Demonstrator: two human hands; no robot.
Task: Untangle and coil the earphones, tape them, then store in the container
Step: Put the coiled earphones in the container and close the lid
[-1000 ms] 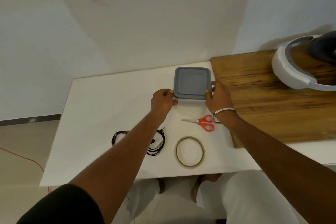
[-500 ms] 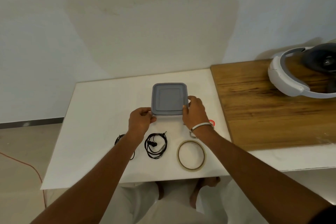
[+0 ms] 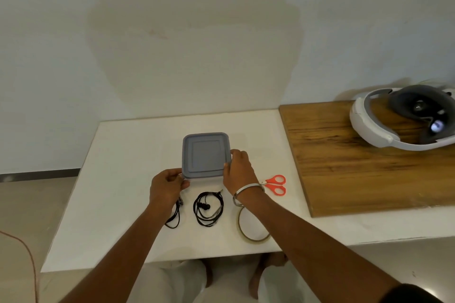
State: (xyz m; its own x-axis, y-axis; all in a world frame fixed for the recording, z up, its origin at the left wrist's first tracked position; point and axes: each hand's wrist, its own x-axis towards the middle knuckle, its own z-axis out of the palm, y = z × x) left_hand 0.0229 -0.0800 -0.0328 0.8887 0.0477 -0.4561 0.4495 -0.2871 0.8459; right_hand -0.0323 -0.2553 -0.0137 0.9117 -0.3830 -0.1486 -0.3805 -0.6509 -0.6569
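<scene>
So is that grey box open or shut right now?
Shut: the grey lid sits flat on the container, both hands gripping its near corners.

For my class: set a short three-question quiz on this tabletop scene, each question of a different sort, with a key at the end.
1. True or false: the grey container has its lid on.
2. Which lies nearest the wooden board? A) the black earphones B) the orange-handled scissors C) the tape roll
3. Fill in: both hands grip the container at its ____ corners, the ones closest to the person.

Key
1. True.
2. B.
3. Near: the left hand is at the near left corner, the right hand at the near right corner.
</scene>
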